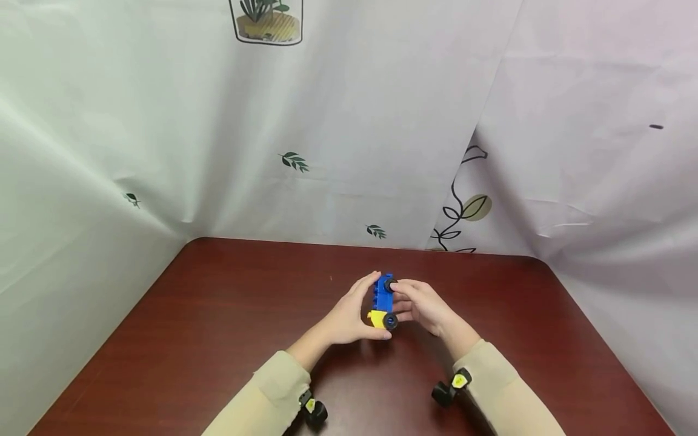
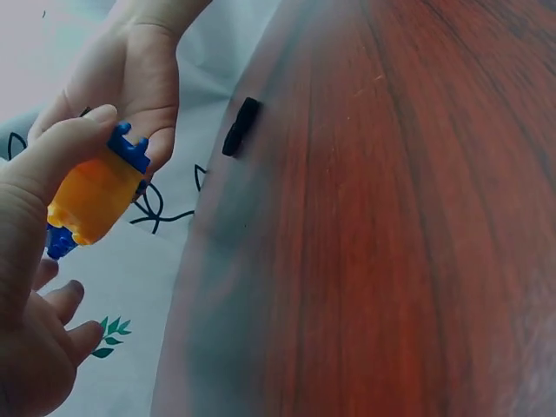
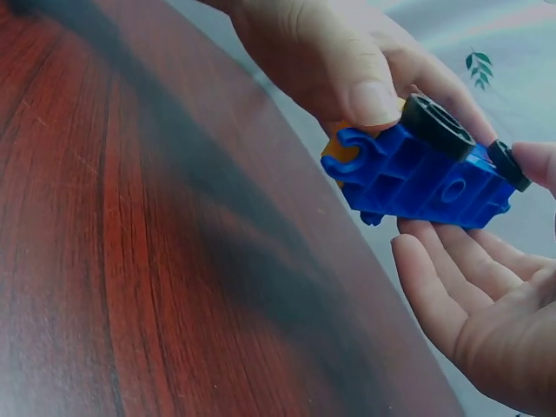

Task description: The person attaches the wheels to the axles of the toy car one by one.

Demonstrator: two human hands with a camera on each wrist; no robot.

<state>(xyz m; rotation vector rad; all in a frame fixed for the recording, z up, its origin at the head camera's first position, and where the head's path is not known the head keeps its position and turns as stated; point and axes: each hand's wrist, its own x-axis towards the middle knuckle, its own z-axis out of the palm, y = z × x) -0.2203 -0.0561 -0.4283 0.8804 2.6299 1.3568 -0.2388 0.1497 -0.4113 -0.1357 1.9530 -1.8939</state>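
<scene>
Above the dark red wooden surface [image 1: 218, 315], the left hand [image 1: 349, 318] is gripping a blue-and-yellow plastic brick car [image 1: 382, 301], while the right hand [image 1: 422, 306] is pinching its far black wheel [image 1: 389, 284]. Two wheels are showing fitted; anything left is unclear.

**Count at the grip**

Two hands, left [image 1: 349, 318] and right [image 1: 422, 306], meet on one blue-and-yellow toy car [image 1: 382, 301]. Two black wheels [image 1: 389, 284] show on the car's right side, within the grip. One red-brown table [image 1: 218, 315] lies under the grip, and printed cloths hang beyond it.
</scene>
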